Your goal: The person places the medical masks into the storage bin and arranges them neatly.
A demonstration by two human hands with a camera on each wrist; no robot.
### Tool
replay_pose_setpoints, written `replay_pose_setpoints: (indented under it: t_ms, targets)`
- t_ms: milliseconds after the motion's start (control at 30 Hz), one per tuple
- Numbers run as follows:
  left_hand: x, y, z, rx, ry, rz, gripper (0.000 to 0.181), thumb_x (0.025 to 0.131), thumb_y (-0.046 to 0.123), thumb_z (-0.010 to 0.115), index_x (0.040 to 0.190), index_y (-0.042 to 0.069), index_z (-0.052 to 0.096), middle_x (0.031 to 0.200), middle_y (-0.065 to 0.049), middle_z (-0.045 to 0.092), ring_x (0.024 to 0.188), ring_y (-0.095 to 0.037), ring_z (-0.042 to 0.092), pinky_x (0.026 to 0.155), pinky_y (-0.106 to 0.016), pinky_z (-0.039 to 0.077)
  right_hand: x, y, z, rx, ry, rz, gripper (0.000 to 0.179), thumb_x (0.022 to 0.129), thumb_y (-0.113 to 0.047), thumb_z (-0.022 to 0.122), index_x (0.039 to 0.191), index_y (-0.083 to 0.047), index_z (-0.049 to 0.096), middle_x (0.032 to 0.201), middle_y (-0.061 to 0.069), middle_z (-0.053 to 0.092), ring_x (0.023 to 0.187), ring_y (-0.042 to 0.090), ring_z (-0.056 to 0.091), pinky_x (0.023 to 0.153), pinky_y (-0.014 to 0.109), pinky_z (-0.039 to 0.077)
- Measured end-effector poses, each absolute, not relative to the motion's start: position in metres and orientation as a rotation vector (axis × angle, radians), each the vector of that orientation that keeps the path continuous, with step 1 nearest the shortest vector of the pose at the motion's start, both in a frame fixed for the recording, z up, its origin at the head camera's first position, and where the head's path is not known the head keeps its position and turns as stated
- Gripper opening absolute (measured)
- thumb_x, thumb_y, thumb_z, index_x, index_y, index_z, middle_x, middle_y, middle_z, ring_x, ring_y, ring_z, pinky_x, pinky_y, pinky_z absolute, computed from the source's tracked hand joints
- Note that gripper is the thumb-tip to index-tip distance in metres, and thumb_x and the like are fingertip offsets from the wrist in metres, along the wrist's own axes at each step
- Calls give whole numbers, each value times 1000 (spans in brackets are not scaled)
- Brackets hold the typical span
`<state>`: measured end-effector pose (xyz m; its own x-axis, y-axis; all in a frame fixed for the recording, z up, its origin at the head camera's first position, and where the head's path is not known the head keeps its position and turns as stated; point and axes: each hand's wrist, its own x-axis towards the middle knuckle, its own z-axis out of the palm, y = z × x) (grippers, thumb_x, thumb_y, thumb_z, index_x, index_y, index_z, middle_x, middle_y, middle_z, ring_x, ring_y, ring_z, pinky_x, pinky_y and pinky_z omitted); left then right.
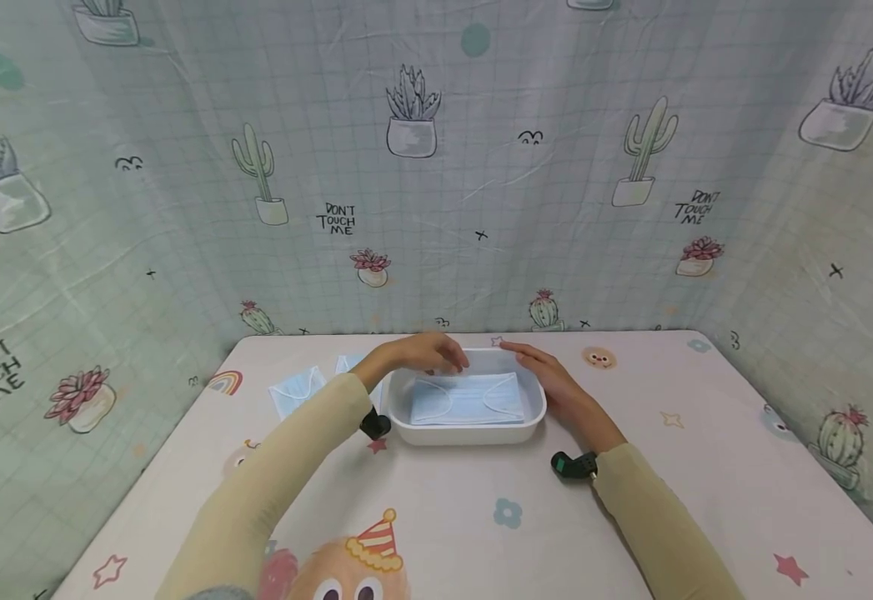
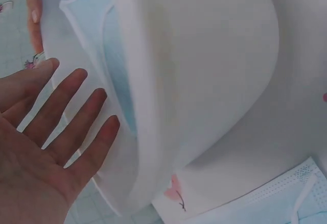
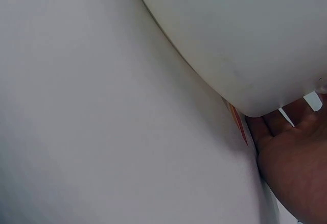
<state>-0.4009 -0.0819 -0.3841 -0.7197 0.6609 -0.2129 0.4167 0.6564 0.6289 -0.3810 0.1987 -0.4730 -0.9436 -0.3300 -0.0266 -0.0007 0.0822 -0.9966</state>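
A white plastic basin (image 1: 466, 435) stands on the table with a light blue face mask (image 1: 469, 400) lying flat in it, ear loops on top. Over the basin's back left rim hangs my left hand (image 1: 430, 353), its fingers spread and slightly bent with nothing between them. In the left wrist view the left hand (image 2: 61, 132) shows its palm beside the mask (image 2: 120, 76). My right hand (image 1: 552, 379) rests along the basin's right side, fingers stretched toward the back corner. The right wrist view has the right hand (image 3: 296, 157) against the basin's outer wall (image 3: 240, 40).
Left of the basin, a face mask (image 1: 299, 390) lies on the patterned table (image 1: 474, 517). Another mask (image 1: 348, 363) beside it is partly hidden by my left arm. A hanging cloth (image 1: 481, 275) printed with cacti closes off the back and sides.
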Motion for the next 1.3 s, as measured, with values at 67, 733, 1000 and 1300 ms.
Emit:
replay_pose_setpoints:
  t_ms: [67, 733, 1000, 1300]
  targets:
    - [-400, -86, -381, 849, 2447, 822, 35, 102, 13, 59, 134, 2, 66, 135, -15, 69, 121, -25, 65, 102, -50, 55, -381, 198, -473, -320, 2110, -1951, 45, 113, -28, 39, 157, -22, 45, 171, 1, 29, 158, 31, 26, 126, 56, 27]
    - [-377, -160, -385, 599, 2555, 1534, 38, 104, 16, 59, 141, 11, 61, 141, -16, 65, 126, -31, 66, 104, -45, 56, -385, 199, -477, -364, 2103, -1966, 45, 113, -28, 39, 157, -21, 46, 171, 1, 30, 158, 31, 27, 127, 55, 26]
    - [-362, -180, -401, 529, 2611, 1707, 40, 104, 14, 58, 143, 11, 59, 140, -17, 65, 122, -31, 67, 99, -42, 59, -387, 203, -478, -328, 2109, -1959, 44, 112, -30, 41, 156, -25, 47, 170, 0, 31, 158, 30, 27, 127, 55, 27]
    - [-350, -213, -422, 238, 2664, 1811, 41, 103, 14, 59, 143, 10, 58, 142, -19, 62, 124, -31, 65, 101, -43, 58, -385, 200, -477, -343, 2095, -1967, 45, 113, -28, 39, 157, -23, 46, 171, 1, 29, 158, 32, 27, 126, 55, 28]
